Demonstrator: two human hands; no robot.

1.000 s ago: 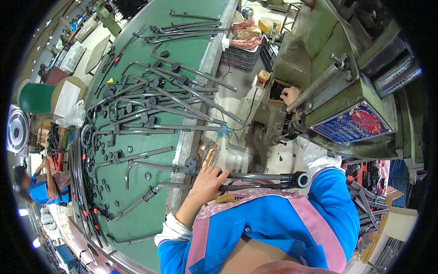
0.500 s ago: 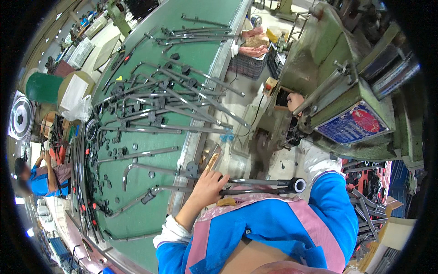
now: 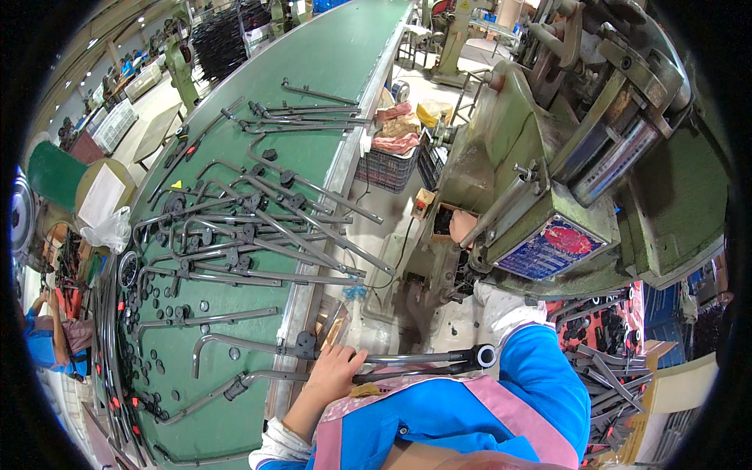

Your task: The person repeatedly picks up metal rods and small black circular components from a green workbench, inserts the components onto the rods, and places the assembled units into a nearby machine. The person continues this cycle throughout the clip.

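Observation:
My left hand [image 3: 335,371] is closed over a bent grey metal tube [image 3: 419,358] at the conveyor's near edge. This tube ends in a black ring-shaped fitting [image 3: 486,356] with a pale centre, close to my body. A second tube with a black joint [image 3: 235,388] lies alongside, nearer me. My right hand [image 3: 464,227] reaches into a small open box [image 3: 443,222] of dark parts beside the green press [image 3: 509,157]. Its fingers are mostly hidden by the box and the machine, so what they hold does not show.
Several bent tubes with black joints [image 3: 251,231] are spread over the green conveyor belt [image 3: 235,309], among small black caps. Beyond the conveyor stands a black crate [image 3: 388,166] with cloths. Metal parts [image 3: 611,384] are piled at the right. Another person [image 3: 55,337] works at the far left.
The view has shifted, so the conveyor and press appear farther left. My left hand stays on the tube, and my right hand stays at the box, with its fingers less visible.

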